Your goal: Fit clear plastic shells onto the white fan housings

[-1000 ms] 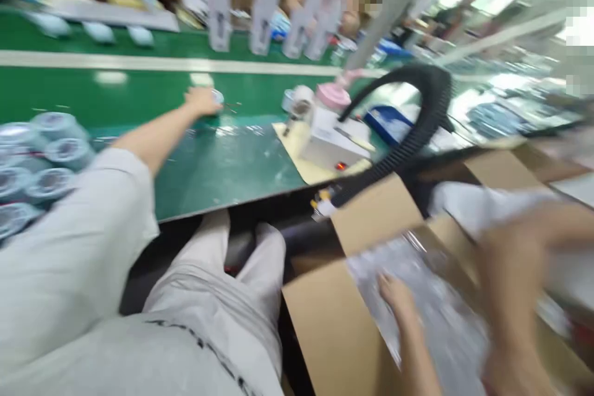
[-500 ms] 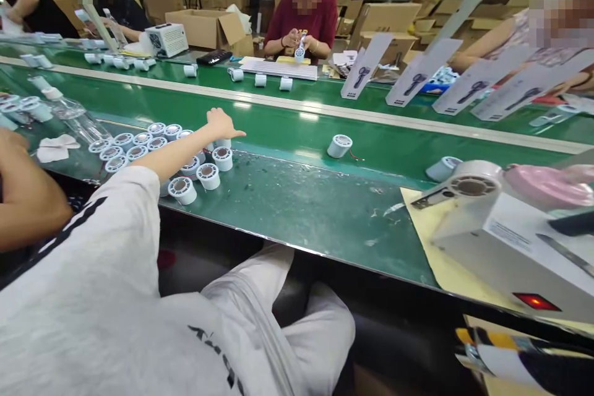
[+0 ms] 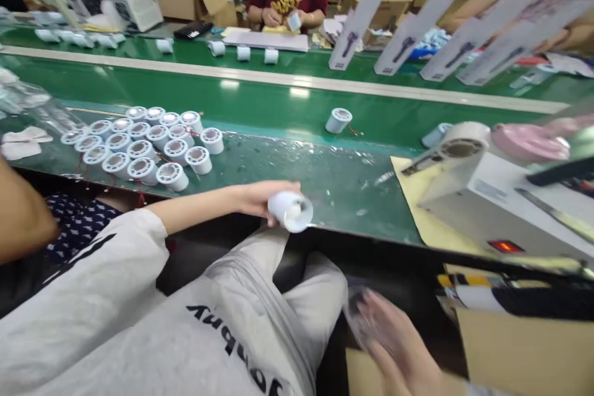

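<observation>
— What's changed in the last half second?

— The left hand (image 3: 260, 197) has come back from the far side of the cluster (image 3: 148, 145) of white motor housings. It was stretched out over them, fingers open, by the belt's edge; now it sits at the near edge of the bench (image 3: 288, 179), closed round one housing (image 3: 291, 210), open end facing the camera.

— So the housing is off the table?

— Right at the front lip, in the fingers, just above the person's lap. Whether it touches the bench I cannot tell.

— And the right hand?

— It wasn't in view before. Now the right hand (image 3: 399, 346) shows at the bottom, blurred, with a clear plastic bag (image 3: 362, 315) against its fingers. It looks like a loose hold, but the blur leaves the grip unclear.

— Anything else shifted?

— The view has dropped and tilted, so the cluster sits higher and further left. The lone housing (image 3: 338, 120) on the green belt (image 3: 278, 99) lies as it did, red wire trailing. The white machine (image 3: 487, 204) stays at the right on its yellow sheet, red light on. A co-worker's arm (image 3: 18, 216) remains at the left edge.
</observation>
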The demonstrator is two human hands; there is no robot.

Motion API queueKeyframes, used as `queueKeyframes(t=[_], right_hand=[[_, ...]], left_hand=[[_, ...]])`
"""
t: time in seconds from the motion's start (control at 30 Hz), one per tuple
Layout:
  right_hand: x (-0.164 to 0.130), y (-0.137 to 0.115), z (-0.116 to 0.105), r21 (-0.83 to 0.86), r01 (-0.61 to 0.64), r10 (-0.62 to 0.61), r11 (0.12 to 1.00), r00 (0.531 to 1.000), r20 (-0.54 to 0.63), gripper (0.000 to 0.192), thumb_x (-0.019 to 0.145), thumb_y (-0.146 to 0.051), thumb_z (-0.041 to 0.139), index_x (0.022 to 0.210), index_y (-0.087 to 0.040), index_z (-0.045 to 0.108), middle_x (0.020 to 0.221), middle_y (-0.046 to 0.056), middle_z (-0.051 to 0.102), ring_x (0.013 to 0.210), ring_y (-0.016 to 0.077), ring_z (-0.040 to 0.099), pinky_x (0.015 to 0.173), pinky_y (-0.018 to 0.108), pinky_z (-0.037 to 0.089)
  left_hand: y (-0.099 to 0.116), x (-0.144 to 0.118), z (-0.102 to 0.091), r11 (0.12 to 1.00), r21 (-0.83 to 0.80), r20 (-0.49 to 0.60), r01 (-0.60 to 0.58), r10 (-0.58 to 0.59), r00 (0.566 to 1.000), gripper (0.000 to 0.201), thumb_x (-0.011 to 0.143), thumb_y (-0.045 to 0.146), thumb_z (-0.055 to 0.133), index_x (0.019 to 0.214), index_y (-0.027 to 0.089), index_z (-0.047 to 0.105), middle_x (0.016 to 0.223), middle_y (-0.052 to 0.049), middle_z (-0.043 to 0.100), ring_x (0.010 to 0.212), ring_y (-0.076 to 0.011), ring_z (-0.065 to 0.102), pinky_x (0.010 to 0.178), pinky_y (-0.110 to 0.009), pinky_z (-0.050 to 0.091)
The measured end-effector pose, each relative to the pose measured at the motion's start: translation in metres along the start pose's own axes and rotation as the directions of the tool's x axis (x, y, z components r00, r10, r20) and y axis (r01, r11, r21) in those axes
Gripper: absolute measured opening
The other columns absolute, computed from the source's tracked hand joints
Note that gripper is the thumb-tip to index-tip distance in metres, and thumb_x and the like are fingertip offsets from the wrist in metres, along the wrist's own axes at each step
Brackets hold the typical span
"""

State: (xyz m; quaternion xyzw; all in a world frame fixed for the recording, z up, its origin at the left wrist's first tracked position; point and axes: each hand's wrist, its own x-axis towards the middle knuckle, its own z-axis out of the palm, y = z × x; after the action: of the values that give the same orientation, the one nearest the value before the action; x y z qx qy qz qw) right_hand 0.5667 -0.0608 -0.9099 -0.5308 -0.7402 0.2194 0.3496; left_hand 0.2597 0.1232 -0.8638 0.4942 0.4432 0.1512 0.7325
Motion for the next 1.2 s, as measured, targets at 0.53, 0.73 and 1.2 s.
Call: queueKeyframes(t=[0.53, 0.73, 1.2], right_hand=[[0.013, -0.022, 0.038, 0.296, -0.292, 0.333, 0.909, 0.938, -0.096, 0.024, 0.093, -0.032, 0.065, 0.073, -0.021, 0.069, 0.107, 0.01, 0.069, 0.09, 0.0215, 0.069, 0.073, 0.034, 0.06], [0.012, -0.017, 0.032, 0.557, -0.355, 0.482, 0.751, 0.871, -0.094, 0.03, 0.09, -0.041, 0.073, 0.066, -0.023, 0.073, 0.099, 0.008, 0.077, 0.094, 0.0249, 0.074, 0.068, 0.034, 0.062], [-0.011, -0.017, 0.025, 0.42, -0.21, 0.237, 0.883, 0.971, -0.013, 0.036, 0.087, -0.039, 0.082, 0.119, -0.025, 0.07, 0.134, 0.011, 0.071, 0.125, 0.0294, 0.069, 0.102, 0.044, 0.061]], left_hand=[[-0.069, 0.026, 0.08, 0.602, 0.507, 0.301, -0.617, 0.548, 0.781, 0.058, 0.072, 0.052, 0.088, 0.12, 0.022, 0.076, 0.117, -0.011, 0.061, 0.11, -0.0254, 0.062, 0.1, -0.042, 0.053], [-0.074, 0.027, 0.08, 0.722, 0.355, 0.436, -0.594, 0.434, 0.788, 0.067, 0.071, 0.042, 0.09, 0.133, 0.026, 0.069, 0.139, -0.014, 0.065, 0.13, -0.0316, 0.06, 0.109, -0.046, 0.05], [-0.064, 0.007, 0.084, 0.882, 0.067, 0.44, -0.467, 0.394, 0.807, 0.071, 0.076, 0.026, 0.087, 0.142, 0.029, 0.064, 0.153, -0.011, 0.058, 0.134, -0.0278, 0.061, 0.102, -0.032, 0.055]])
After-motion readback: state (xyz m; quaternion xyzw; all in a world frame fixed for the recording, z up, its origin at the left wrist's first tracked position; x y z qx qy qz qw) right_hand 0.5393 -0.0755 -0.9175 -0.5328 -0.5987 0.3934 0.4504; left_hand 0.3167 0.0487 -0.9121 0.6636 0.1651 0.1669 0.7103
